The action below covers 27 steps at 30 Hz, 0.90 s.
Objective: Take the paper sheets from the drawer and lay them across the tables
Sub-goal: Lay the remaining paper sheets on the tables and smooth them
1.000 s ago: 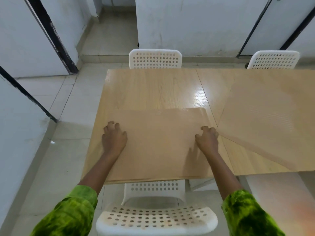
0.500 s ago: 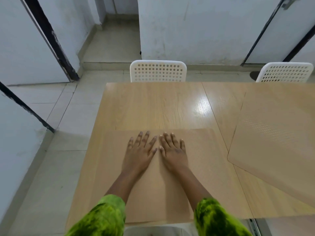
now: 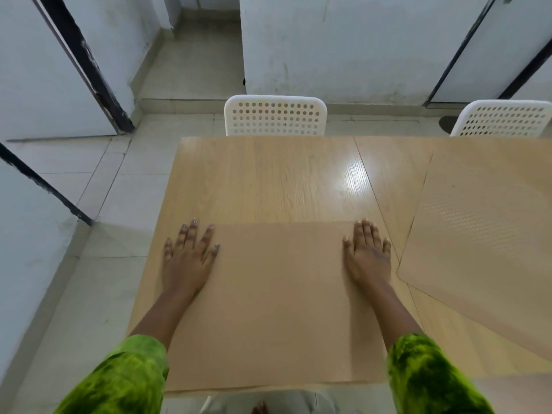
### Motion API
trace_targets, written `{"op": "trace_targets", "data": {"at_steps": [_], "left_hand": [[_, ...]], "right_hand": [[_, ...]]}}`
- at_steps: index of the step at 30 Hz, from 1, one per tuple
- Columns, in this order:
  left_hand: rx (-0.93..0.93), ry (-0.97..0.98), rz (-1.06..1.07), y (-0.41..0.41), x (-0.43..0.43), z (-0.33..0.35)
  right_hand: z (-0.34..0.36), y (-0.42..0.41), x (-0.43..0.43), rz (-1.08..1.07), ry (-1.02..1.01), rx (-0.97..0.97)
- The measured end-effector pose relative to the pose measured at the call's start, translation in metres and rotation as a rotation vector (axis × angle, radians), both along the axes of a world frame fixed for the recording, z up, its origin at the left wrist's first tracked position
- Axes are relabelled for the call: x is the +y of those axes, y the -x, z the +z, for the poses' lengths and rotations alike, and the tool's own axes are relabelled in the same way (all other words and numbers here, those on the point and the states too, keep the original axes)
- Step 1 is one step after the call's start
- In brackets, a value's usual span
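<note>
A brown paper sheet [image 3: 277, 300] lies flat on the near part of the wooden table [image 3: 268, 180]. My left hand [image 3: 188, 258] rests palm down on the sheet's far left corner, fingers spread, partly over the table. My right hand [image 3: 369, 255] lies flat on the sheet's far right corner, fingers together. Neither hand grips anything. A second brown sheet [image 3: 490, 234] lies at an angle on the right part of the table, running out of view.
Two white perforated chairs stand behind the table, one [image 3: 274, 116] in the middle and one [image 3: 504, 119] at the right. A white chair seat [image 3: 310, 403] shows below the table's near edge. Tiled floor [image 3: 104, 204] and white walls lie to the left.
My hands, together at the sheet's middle half a second ago, have slid apart to its far left and right corners. The view has dipped a little toward the table.
</note>
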<state>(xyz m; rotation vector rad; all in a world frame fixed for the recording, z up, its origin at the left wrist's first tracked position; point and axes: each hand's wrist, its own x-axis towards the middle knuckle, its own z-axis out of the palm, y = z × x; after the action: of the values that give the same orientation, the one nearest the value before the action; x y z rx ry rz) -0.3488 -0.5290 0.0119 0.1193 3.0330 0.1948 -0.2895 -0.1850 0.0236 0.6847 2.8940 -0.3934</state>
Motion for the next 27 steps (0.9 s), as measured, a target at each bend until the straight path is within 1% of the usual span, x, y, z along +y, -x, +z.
{"op": "trace_targets", "data": {"at_steps": [3,4,5,7,8,9,11,13,15,17,20,22,27], "left_hand": [[-0.057,0.045,0.001,-0.017,0.003,0.004],[-0.127,0.075,-0.046,-0.047,0.004,-0.007],[-0.214,0.083,-0.09,-0.08,0.012,-0.006],[-0.063,0.026,-0.197,-0.101,0.028,-0.009],[-0.003,-0.027,-0.228,-0.109,0.04,-0.001],[0.038,-0.036,-0.273,-0.119,0.053,0.003],[0.027,-0.027,-0.39,-0.158,0.082,0.004],[-0.004,-0.019,-0.467,-0.196,0.098,-0.002],[-0.011,-0.018,-0.425,-0.204,0.101,-0.005],[0.024,-0.006,-0.372,-0.194,0.101,-0.006],[0.001,0.015,-0.362,-0.181,0.096,-0.005],[-0.001,0.02,-0.33,-0.172,0.081,-0.006],[0.024,0.018,-0.137,-0.143,0.022,-0.007]], "right_hand": [[0.005,-0.018,-0.002,-0.007,-0.004,-0.027],[0.0,-0.057,-0.006,-0.033,-0.023,-0.093],[0.005,-0.094,-0.02,-0.062,0.02,-0.189],[-0.001,-0.113,-0.042,-0.008,0.087,-0.067],[0.008,-0.117,-0.06,0.028,0.137,-0.042],[0.013,-0.12,-0.079,0.104,0.154,-0.037],[0.017,-0.141,-0.11,0.235,0.16,-0.073],[0.016,-0.165,-0.123,0.267,0.182,-0.075],[0.008,-0.167,-0.123,0.28,0.161,-0.029],[0.001,-0.157,-0.12,0.31,0.108,0.018],[-0.004,-0.149,-0.114,0.337,0.053,0.029],[-0.004,-0.147,-0.104,0.319,0.045,0.037],[-0.005,-0.141,-0.061,0.217,0.03,0.023]]}}
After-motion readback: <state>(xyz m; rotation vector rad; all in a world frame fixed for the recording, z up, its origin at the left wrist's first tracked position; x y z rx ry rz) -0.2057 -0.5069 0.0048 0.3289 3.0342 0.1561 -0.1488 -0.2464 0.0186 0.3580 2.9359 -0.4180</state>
